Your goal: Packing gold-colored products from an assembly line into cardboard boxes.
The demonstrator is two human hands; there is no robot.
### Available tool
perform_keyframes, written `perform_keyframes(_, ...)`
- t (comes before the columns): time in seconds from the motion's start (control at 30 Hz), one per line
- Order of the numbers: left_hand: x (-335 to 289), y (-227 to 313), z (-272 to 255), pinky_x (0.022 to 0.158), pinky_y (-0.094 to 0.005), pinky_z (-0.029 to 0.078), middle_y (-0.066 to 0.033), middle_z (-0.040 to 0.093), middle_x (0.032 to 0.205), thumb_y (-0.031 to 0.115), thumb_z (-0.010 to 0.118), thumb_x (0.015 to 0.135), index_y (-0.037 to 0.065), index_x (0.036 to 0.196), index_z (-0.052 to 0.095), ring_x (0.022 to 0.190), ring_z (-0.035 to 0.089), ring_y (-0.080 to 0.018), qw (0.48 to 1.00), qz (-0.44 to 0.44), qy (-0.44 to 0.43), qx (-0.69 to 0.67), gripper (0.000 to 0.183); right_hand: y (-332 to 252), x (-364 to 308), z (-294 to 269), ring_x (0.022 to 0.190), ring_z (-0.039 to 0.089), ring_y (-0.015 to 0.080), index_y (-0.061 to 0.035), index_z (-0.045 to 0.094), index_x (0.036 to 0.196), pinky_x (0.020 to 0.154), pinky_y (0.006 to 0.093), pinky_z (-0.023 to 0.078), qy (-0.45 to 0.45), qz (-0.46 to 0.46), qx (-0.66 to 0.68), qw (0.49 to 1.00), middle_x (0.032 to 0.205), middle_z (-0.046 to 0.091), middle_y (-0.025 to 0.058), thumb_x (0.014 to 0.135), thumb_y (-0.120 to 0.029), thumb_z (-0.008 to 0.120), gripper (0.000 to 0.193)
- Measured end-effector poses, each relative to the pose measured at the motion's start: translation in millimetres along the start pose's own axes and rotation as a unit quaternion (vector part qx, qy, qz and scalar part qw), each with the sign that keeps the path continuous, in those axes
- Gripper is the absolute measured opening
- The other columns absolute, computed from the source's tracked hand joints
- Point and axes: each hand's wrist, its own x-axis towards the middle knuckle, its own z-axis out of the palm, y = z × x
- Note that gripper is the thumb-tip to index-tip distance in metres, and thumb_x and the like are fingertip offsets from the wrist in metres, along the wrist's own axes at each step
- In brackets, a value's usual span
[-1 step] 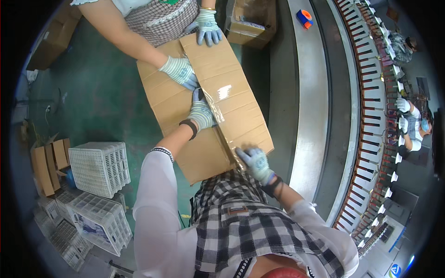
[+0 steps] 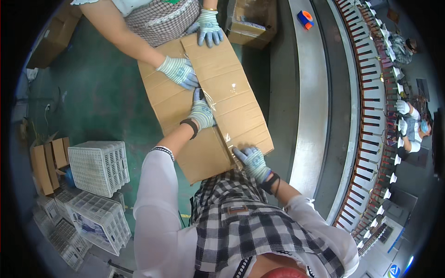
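Observation:
A large brown cardboard box (image 2: pixel 238 111) lies in front of me, its top flaps folded in toward a middle seam. My left hand (image 2: pixel 200 113), in a striped glove with grey-blue fingertips, presses on the seam with its fingers stretched away from me. Near the box's close right corner, my right hand (image 2: pixel 252 162) rests in a matching glove, fingers apart on the flap's edge by some shiny clear tape (image 2: pixel 237 161). Across from me, a co-worker's gloved hand (image 2: pixel 179 72) presses the left flap beside my fingertips; their other hand (image 2: pixel 210 30) rests on the far edge.
A steel ledge (image 2: pixel 303 92) runs along the right, with an orange and blue tape dispenser (image 2: pixel 305 20) on it. Beyond it curves a conveyor line (image 2: pixel 369 116) with people at work. White plastic crates (image 2: pixel 98 169) stand at left. An open carton (image 2: pixel 252 34) sits at the far side.
My right hand has shifted slightly and shows more sharply. The bright glint on the right flap has shrunk. My left hand and the co-worker's hands look nearly unmoved.

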Motion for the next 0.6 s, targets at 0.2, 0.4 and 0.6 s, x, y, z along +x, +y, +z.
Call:
perform_keyframes(0.2, -7, 20, 56, 0.122, -0.0639, 0.011, -0.0157, 0.050, 0.154, 0.066, 0.050, 0.090, 0.008, 0.144, 0.057, 0.149, 0.033, -0.0384, 1.000, -0.011, -0.021, -0.010, 0.079, 3, -12, 17, 0.089, 0.062, 0.0323, -0.0091, 0.050, 0.143, 0.082, 0.0454, 0.050, -0.114, -0.021, 0.004, 0.993, 0.097, 0.062, 0.0123, 0.079, -0.027, 0.075, 0.071)
perform_keyframes(0.4, -51, -17, 90, 0.120, -0.0647, 0.015, -0.0148, 0.053, 0.149, 0.046, 0.068, 0.085, 0.008, 0.136, 0.061, 0.145, 0.036, -0.0374, 0.923, -0.082, 0.317, -0.204, 0.064, 1, -7, 32, 0.087, 0.063, 0.0343, -0.0067, 0.044, 0.150, 0.078, 0.0457, 0.052, -0.200, -0.084, -0.029, 0.976, 0.095, 0.062, 0.0138, 0.076, -0.020, 0.071, 0.080)
perform_keyframes(0.6, -28, -1, 34, 0.118, -0.0724, 0.007, -0.0106, 0.048, 0.154, 0.058, 0.054, 0.091, 0.010, 0.146, 0.054, 0.155, 0.024, -0.0338, 0.991, -0.069, 0.023, -0.111, 0.073, 13, -7, 22, 0.088, 0.065, 0.0372, -0.0035, 0.046, 0.149, 0.078, 0.0475, 0.053, -0.257, -0.100, 0.037, 0.960, 0.097, 0.064, 0.0169, 0.076, -0.025, 0.073, 0.080)
